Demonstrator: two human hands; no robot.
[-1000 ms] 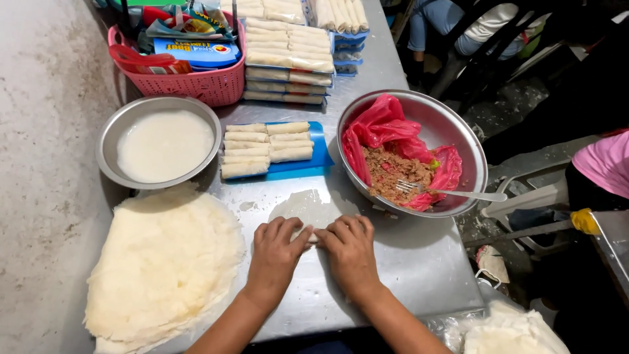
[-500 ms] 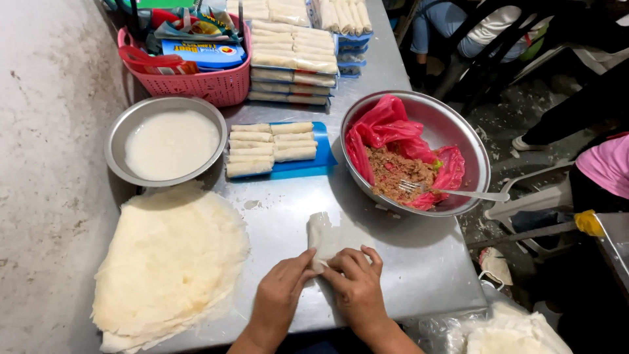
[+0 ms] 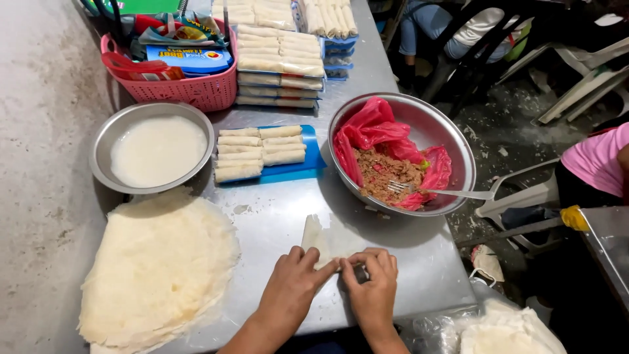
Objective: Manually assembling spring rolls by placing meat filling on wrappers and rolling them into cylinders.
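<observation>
On a steel bench [image 3: 275, 223], both the left hand [image 3: 288, 292] and right hand [image 3: 372, 288] pinch a half-rolled wrapper [image 3: 321, 239]; finished rolls [image 3: 259, 152] lie beyond, unused wrappers [image 3: 157, 269] leftward.

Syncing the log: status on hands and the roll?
Left hand and right hand both pinch the near end of the pale, thin wrapper roll on the steel table. Nothing blocks it.
</observation>
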